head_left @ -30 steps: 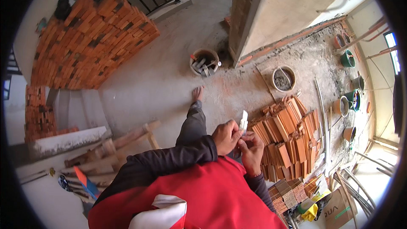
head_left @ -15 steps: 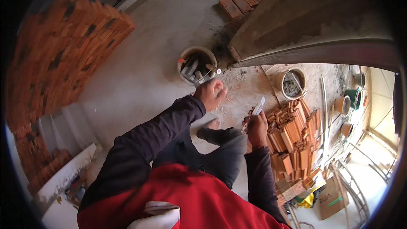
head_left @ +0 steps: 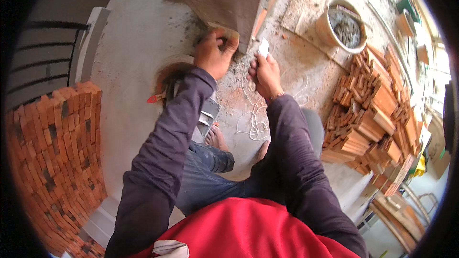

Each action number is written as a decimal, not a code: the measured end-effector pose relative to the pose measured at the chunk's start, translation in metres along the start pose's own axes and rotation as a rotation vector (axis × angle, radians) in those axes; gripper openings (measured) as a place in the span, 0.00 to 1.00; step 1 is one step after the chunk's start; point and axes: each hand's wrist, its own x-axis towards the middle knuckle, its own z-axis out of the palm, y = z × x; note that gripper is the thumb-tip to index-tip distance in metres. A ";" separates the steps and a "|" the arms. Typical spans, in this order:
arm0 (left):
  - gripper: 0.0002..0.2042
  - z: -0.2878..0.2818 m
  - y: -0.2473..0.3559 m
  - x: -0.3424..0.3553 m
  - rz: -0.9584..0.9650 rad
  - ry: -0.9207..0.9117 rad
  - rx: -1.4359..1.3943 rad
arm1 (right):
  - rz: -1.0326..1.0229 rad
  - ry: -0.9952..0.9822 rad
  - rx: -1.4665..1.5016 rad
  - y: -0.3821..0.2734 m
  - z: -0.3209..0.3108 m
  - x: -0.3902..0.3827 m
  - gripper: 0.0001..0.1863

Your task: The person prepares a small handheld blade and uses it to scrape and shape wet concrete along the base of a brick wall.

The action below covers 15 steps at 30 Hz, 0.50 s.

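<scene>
My left hand (head_left: pixel 215 53) has curled fingers at the bottom corner of a concrete pillar (head_left: pixel 217 0); whatever is between them is too small to make out. To its right, my right hand (head_left: pixel 263 71) grips a small white tool (head_left: pixel 264 48), blade-like, pointing up toward the pillar. Loose white string (head_left: pixel 256 126) lies in loops on the floor below my hands. A bucket (head_left: pixel 165 74) with tools in it stands by the pillar, partly hidden under my left forearm.
A brick stack (head_left: pixel 52 153) rises at the left, beside a black railing (head_left: pixel 43 69). At the right are a heap of clay tiles (head_left: pixel 373 124), a bucket of mortar (head_left: pixel 330 28), a long pipe (head_left: pixel 385 24) and more buckets (head_left: pixel 405 23) along the far side.
I have bent down toward the pillar's base, so it looms larger. My hands, together a second ago, parted and reached forward; my left one is now at the corner.
</scene>
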 end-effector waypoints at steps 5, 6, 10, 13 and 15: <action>0.37 0.010 0.024 0.016 0.188 -0.011 0.255 | -0.068 -0.020 -0.004 0.007 -0.004 0.013 0.07; 0.36 0.009 0.030 0.019 0.231 -0.001 0.248 | -0.100 -0.028 -0.044 0.002 -0.003 0.013 0.08; 0.30 0.009 0.035 0.020 0.281 0.018 0.368 | -0.112 -0.088 -0.004 0.003 -0.005 0.017 0.09; 0.28 0.014 0.034 0.018 0.376 0.102 0.276 | -0.059 -0.044 -0.038 0.004 -0.008 0.018 0.08; 0.28 0.013 0.032 0.022 0.342 0.112 0.390 | -0.049 -0.047 -0.053 0.004 -0.009 0.020 0.08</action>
